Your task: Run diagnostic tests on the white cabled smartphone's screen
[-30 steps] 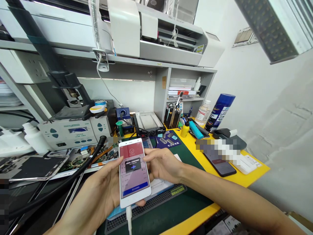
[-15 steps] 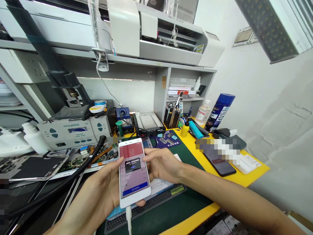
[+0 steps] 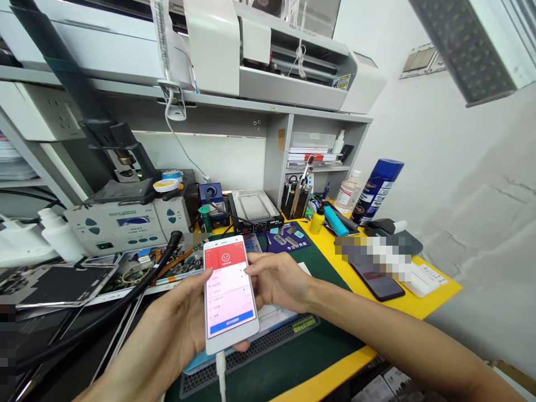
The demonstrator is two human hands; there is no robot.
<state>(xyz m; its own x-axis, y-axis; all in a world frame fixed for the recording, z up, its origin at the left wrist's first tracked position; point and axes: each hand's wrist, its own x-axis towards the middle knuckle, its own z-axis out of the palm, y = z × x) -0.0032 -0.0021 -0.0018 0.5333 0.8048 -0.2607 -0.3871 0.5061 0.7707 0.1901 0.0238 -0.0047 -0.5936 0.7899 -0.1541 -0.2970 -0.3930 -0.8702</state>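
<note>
White phone (image 3: 231,339), its screen (image 3: 234,298) showing a red band (image 3: 215,258) and a blue bar (image 3: 232,322), plus dark green mat (image 3: 324,273), super yellow tabletop (image 3: 421,308), deep blue can (image 3: 377,190).

A: What can we read on the white phone (image 3: 233,298)?
B: Sad-face sign (image 3: 226,257) on the red banner (image 3: 214,260). Lines below and blue button (image 3: 231,322) text too small for us.
A: Grey station (image 3: 125,228)?
B: We get "LEAD FREE" under its display (image 3: 136,221).
A: Purple sheet (image 3: 288,239)?
B: White Chinese characters, not all legible to us.
</note>
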